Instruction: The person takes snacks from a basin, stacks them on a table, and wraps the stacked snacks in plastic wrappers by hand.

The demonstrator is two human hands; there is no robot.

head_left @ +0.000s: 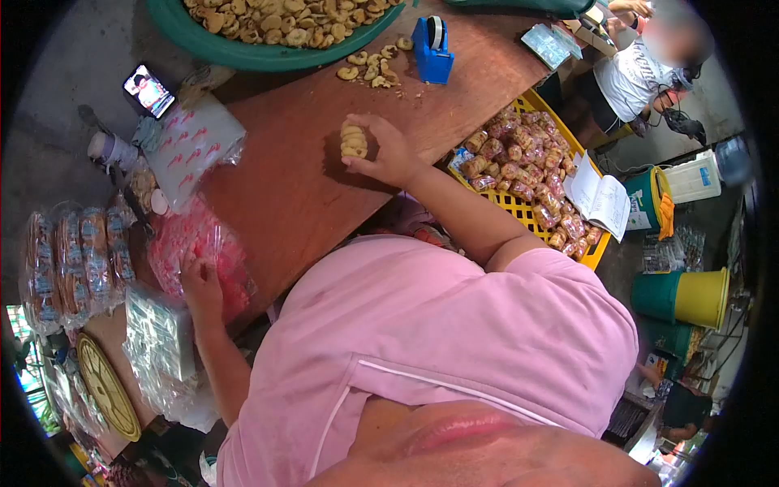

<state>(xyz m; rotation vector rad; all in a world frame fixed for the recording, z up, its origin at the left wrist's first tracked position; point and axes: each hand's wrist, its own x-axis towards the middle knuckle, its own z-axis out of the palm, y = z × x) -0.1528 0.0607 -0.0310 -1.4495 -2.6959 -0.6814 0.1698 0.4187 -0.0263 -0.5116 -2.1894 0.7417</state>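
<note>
My right hand (385, 152) is closed around a short stack of round golden cookies (354, 142), held between thumb and fingers just over the brown tabletop (300, 162). Several loose cookies (375, 68) lie farther back, near a blue tape dispenser (433, 50). On the left, my left hand (201, 284) rests on a pile of clear plastic bags with pink-red print (231, 280). Its fingers look stretched out over the plastic, though their tips are hard to make out. Beyond that pile is a flat plastic pack with red print (195, 142).
A green basin (174, 36) of cookies stands at the far edge. To the right, a yellow crate (531, 101) holds wrapped cookie rolls and an open notebook (600, 199). A phone (149, 91) and packed goods (77, 264) are on the left. Another person (637, 77) sits at upper right.
</note>
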